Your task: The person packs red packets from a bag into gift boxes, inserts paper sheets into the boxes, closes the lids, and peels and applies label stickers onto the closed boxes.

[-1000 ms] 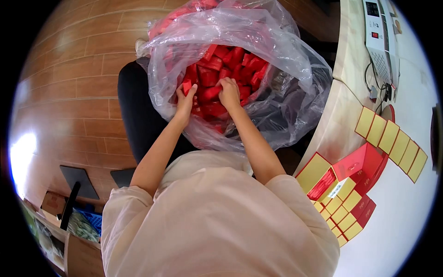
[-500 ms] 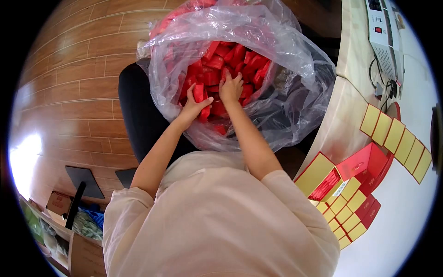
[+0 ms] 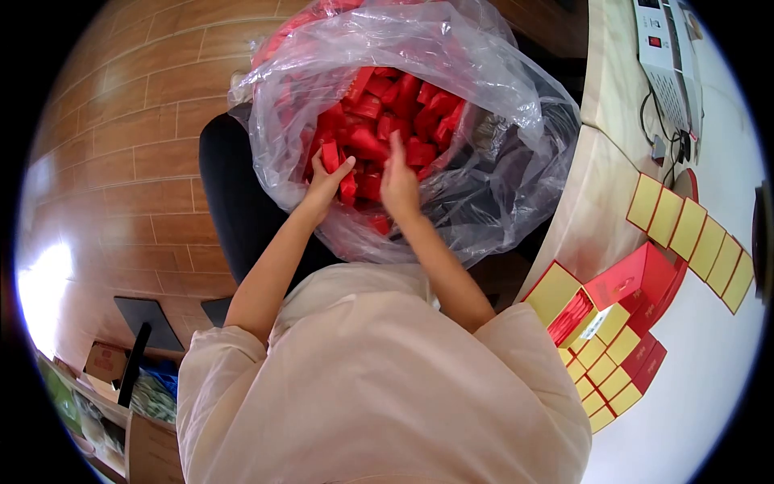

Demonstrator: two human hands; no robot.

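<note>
A white surface (image 3: pixel 693 395) runs down the right side, its near edge faced in cream, marbled material (image 3: pixel 568 218). On it, a slanting row of gold-faced boxes with red edges (image 3: pixel 686 233) lies above a tight block of red-and-gold boxes (image 3: pixel 605 373); beside the block an open red-and-gold box (image 3: pixel 575 315) shows red contents. Near the top stands a white metal appliance with a red switch (image 3: pixel 663 77), dark cables just beside it.

Wood-toned tiles cover the floor (image 3: pixel 121 181), with bright glare at left; a brown cardboard box (image 3: pixel 106 361) sits near a flat black plate (image 3: pixel 153 324).

At the mouth of a large clear plastic bag (image 3: pixel 403 40) full of red packets (image 3: pixel 393 125), the left hand (image 3: pixel 324 185) pinches a small red wrapped packet (image 3: pixel 331 156). The right hand (image 3: pixel 400 187) is blurred over the packets, fingers extended; whether it holds anything, I cannot tell.
</note>
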